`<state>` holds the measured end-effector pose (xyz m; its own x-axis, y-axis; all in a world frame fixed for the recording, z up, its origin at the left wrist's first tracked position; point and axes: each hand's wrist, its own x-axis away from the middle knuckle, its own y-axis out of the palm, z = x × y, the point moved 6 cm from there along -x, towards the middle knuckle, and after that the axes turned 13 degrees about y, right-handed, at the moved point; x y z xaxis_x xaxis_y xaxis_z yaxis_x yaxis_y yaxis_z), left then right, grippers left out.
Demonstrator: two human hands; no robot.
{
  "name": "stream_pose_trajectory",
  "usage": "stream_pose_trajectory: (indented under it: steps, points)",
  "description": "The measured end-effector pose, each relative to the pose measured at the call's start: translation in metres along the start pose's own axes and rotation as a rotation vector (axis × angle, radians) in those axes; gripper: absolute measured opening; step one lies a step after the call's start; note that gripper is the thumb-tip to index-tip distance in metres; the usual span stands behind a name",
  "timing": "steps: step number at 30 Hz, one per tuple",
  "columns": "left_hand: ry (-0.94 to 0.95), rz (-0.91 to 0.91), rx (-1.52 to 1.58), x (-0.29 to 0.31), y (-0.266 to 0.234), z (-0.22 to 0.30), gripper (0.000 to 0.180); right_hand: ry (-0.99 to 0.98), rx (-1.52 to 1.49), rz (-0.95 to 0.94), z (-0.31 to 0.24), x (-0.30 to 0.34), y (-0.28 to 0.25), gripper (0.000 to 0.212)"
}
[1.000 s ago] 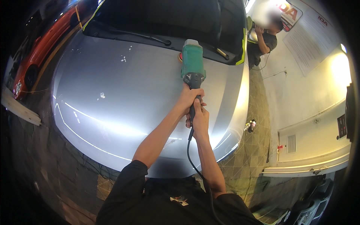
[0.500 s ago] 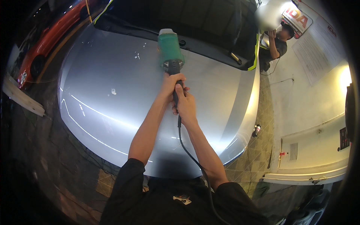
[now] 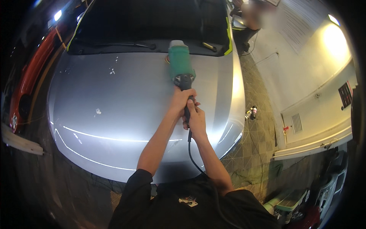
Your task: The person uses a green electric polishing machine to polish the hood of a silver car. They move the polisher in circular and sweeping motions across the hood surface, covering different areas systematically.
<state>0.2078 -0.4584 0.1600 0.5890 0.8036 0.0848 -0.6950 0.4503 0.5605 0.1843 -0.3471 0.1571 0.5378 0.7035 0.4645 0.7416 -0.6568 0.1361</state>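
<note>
Green and black, the power tool points ahead from the left hand, hiding part of the silver hood. That hand curls tight around the handle; the right hand curls tight just behind it. A cord runs beside the right arm. White spots dot the hood, left of both hands. Farther right, a bottle is on the floor. Farther ahead are a wiper and a dark window. A person is far right, a red car far left.
</note>
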Motion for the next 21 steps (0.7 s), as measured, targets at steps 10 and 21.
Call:
stream_pose_trajectory:
  steps: [10,21]
  points:
    - [-0.132,-0.161,-0.087,0.01,0.081,-0.068,0.065,-0.009,-0.213,0.214,0.01,0.021,-0.081,0.052]
    - [-0.173,-0.208,-0.053,0.031,0.078,-0.077,0.077,-0.015,-0.188,0.295,0.023,0.044,-0.077,0.052]
